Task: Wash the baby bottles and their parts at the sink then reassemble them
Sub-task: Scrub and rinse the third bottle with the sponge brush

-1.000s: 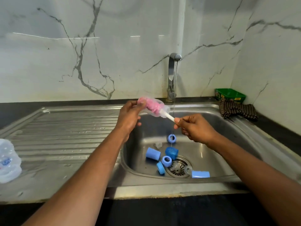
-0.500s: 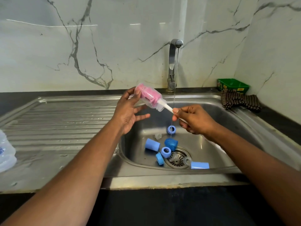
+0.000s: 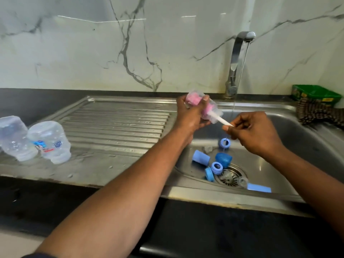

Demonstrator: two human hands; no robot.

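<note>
Over the sink basin [image 3: 307, 146], near its left rim, the left hand [image 3: 191, 116] has its fingers wrapped round a clear baby bottle [image 3: 202, 107], tilted mouth-down to the right. The right hand [image 3: 255, 133] pinches the white handle of the brush [image 3: 219, 119], whose pink sponge head fills the bottle. To scrub well, I'd twist the handle while pushing right to the base, keeping the bottle gripped firmly. Blue caps and rings [image 3: 216, 167] lie by the drain; two washed bottles [image 3: 48, 142] stand inverted at the drainboard's left edge.
</note>
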